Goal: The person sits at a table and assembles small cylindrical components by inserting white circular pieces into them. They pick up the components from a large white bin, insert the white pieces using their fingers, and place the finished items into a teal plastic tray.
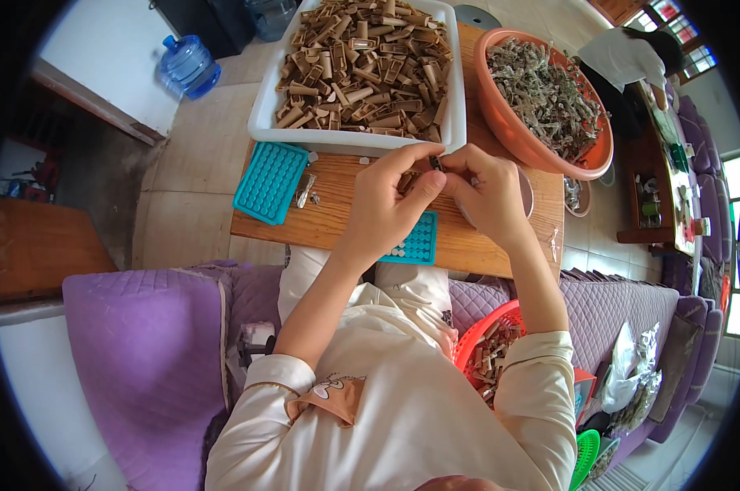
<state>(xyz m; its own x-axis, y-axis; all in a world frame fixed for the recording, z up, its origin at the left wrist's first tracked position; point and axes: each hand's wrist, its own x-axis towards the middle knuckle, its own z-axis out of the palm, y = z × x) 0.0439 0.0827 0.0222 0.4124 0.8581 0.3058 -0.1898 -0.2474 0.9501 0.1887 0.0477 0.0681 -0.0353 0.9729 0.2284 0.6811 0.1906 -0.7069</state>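
My left hand (390, 200) and my right hand (484, 188) meet above the wooden table (337, 217). Together their fingertips pinch a small dark part (436, 163). Under my left hand lies a teal plastic grid tray (415, 243), partly hidden. A second teal grid tray (272, 181) rests at the table's left. Behind the hands stands a white tray (259, 110) heaped with several tan tube-shaped pieces (366, 65). A small grey bowl (527, 194) sits under my right hand.
An orange basin (501, 114) of grey metal pieces stands at the right rear. A red basket (478, 335) of tan pieces sits on the purple sofa (149, 352) by my right elbow. A blue water jug (188, 65) is on the floor. Another person (632, 57) is far right.
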